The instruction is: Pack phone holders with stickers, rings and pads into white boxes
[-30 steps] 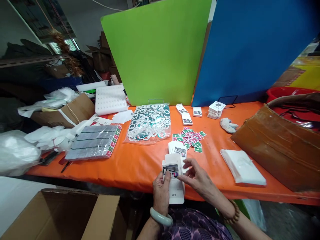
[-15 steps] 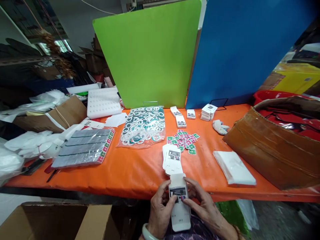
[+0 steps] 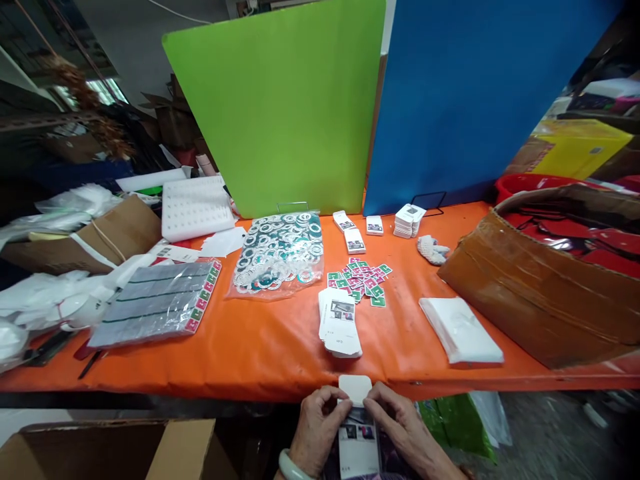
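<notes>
Head view: a white carton (image 3: 358,448) is held upright at the near edge of the orange table cover (image 3: 280,347), its top flap raised. Its upper corners are gripped narrowly between thumb and fingers by the left hand (image 3: 317,427) and the right hand (image 3: 403,427). A picture panel is borne on its face; the small print below cannot be read. A similar panel is shown on the pile of flat cartons (image 3: 341,327) beyond. Pink and green cards (image 3: 361,279), marked with white symbols, are scattered behind that pile.
</notes>
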Demonstrator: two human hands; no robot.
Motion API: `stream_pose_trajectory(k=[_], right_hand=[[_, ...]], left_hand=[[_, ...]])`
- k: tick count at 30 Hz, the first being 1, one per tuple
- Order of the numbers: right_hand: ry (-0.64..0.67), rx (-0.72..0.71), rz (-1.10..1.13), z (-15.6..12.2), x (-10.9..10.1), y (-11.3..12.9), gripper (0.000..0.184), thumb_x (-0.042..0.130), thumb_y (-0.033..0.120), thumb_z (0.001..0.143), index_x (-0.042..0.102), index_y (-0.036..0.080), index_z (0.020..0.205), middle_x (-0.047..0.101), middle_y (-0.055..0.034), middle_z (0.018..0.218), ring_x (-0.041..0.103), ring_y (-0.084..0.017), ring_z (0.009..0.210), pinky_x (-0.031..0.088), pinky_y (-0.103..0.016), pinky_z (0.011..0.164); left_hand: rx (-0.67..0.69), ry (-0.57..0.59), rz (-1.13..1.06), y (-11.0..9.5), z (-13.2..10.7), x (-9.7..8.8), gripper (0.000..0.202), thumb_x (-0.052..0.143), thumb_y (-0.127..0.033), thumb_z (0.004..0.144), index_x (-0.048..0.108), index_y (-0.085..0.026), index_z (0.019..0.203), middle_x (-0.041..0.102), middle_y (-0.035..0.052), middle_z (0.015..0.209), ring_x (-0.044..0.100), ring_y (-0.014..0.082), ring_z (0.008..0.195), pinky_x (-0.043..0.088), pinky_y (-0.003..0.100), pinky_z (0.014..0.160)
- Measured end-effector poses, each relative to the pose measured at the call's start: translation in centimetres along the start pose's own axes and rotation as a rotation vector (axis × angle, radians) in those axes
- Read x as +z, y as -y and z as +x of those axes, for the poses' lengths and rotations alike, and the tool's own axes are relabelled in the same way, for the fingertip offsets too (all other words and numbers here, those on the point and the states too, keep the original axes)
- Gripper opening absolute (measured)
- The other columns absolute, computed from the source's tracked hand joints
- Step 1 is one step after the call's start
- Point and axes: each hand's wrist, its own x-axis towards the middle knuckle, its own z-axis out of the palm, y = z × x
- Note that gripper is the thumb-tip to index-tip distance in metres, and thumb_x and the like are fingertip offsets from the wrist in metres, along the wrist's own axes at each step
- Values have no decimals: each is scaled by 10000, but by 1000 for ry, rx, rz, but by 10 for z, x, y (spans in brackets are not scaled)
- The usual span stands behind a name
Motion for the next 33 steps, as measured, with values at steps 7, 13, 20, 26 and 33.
stream_pose_trajectory(k=[7,13,20,26,33], right_hand=[[-57,14,356,24,1,9,419,677,489,742,495,221,1007,550,17,766,534,-151,704,433,-256,654],[-4,-104,46,25,-12,12,276,607,435,827,584,176,732,564,-17,715,544,-164,695,433,-281,659],[-11,-233,-57,7,-8,11,233,538,359,898,624,185,770,616,-50,797,586,-181,773,456,-289,726],[-42,-64,1,15,-10,20,294,595,447,833,659,172,750,598,-28,702,541,-160,661,427,-271,627],[-12,38,163,24,-6,14,348,638,496,778,634,159,694,575,-10,665,524,-146,634,412,-252,601]], left_hand=[[53,-44,-251,-14,14,3,276,689,-311,692,583,-172,907,548,-16,726,537,126,672,448,241,643],[68,-12,-145,-9,19,1,234,714,-356,691,625,-139,693,570,11,690,513,133,669,424,249,643],[200,-53,-33,-3,9,1,144,700,-290,708,684,-147,713,605,30,694,524,152,685,432,271,682],[32,-38,-172,-13,13,5,194,683,-335,698,637,-146,705,578,-2,630,498,126,608,402,240,599],[-20,-1,-173,-17,17,-1,212,701,-326,675,624,-140,609,564,-18,577,483,112,580,390,233,593]])
